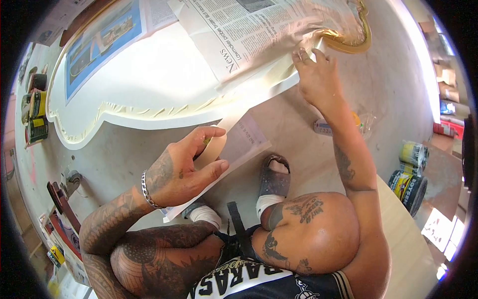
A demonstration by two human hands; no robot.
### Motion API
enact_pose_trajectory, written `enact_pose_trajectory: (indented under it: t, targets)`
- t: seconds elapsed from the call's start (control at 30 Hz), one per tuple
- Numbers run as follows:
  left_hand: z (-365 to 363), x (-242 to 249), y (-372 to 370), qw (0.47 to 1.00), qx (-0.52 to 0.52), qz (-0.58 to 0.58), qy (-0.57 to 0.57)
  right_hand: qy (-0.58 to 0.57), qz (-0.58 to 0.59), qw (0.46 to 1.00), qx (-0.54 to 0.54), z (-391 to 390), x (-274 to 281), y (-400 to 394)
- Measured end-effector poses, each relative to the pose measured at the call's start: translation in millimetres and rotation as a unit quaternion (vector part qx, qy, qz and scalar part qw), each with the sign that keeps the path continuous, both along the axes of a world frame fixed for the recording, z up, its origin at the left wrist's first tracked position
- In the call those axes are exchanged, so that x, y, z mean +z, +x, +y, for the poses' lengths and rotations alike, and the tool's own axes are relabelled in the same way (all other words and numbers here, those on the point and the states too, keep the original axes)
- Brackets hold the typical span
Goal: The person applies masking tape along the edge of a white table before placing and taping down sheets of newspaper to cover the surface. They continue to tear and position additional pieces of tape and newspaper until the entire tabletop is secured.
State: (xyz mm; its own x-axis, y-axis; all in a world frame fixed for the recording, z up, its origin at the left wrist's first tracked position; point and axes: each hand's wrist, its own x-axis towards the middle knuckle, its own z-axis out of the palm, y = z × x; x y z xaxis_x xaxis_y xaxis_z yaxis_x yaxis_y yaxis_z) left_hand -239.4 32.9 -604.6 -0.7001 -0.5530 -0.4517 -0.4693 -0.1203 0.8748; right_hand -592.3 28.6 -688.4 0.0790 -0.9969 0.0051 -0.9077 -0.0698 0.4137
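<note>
A white panel with a scalloped edge (164, 74) stretches before me, its border lined with wrinkled cream masking tape (149, 110). My left hand (186, 162) is closed around a roll of masking tape (213, 152). From that roll a strip runs up and right along the panel's edge to my right hand (318, 79). The right fingers pinch or press the strip at the border, close to a gold-coloured curved edge (351, 45). Newspaper (249, 37) covers the panel's upper right part, and a blue printed sheet (104, 42) lies at its left.
Paint cans (39, 114) stand at the far left, and more cans (408, 187) at the right. Another newspaper sheet (244, 137) hangs or lies below the panel. On the floor behind my right forearm is a can (322, 127). My sandalled foot (275, 174) is under me.
</note>
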Motion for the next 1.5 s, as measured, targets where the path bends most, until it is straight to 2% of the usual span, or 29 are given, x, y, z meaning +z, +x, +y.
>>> enact_pose_trajectory:
  t: [0.3,0.4,0.47,0.5,0.57,0.77,0.97,1.0,1.1,1.17,1.27,1.37,1.5]
  targets:
    - [1.0,0.0,-0.7,1.0,-0.007,-0.009,-0.016,0.0,-0.048,0.998,0.037,12.0,4.8,21.4]
    - [1.4,-1.0,-0.2,1.0,0.005,0.001,-0.008,-0.018,-0.1,0.994,0.041,11.5,3.1,21.4]
    - [0.3,-1.6,0.9,1.0,0.005,-0.003,-0.014,-0.018,-0.193,0.981,0.021,3.0,9.0,17.6]
    - [-1.2,0.8,0.6,1.0,-0.011,-0.017,-0.005,-0.018,-0.239,0.971,0.011,-2.5,12.3,14.2]
    - [-5.5,7.3,-0.9,0.998,-0.046,-0.044,0.013,-0.017,-0.259,0.966,0.007,-16.8,13.1,2.3]
    - [0.7,11.0,-8.6,0.993,0.072,-0.022,0.093,0.05,-0.3,0.951,-0.055,-41.6,20.6,0.7]
    - [-6.8,21.4,-20.5,0.997,0.045,-0.061,0.032,0.046,-0.322,0.943,-0.065,-42.1,13.5,-1.5]
    - [-8.3,21.2,-21.5,0.995,0.051,-0.063,0.052,0.047,-0.326,0.941,-0.071,-41.2,12.8,-1.7]
    - [-13.9,20.8,-27.6,0.991,0.048,-0.08,0.1,0.028,-0.346,0.936,-0.063,-37.0,8.5,-2.7]
    - [-19.8,22.2,-30.3,0.986,0.028,-0.111,0.117,-0.003,-0.344,0.939,-0.009,-33.4,4.4,-4.6]
    - [-16.6,22.7,-29.7,0.989,0.041,-0.078,0.121,0.0,-0.371,0.928,0.041,-32.5,5.4,-3.2]
    - [-9.3,23.8,-27.2,0.995,0.058,-0.057,0.066,0.024,-0.413,0.907,0.079,-34.8,1.8,-9.5]
    - [-6.7,33.2,-28.7,0.997,0.03,-0.076,-0.001,0.039,-0.44,0.89,0.115,-36.6,2.2,-12.6]
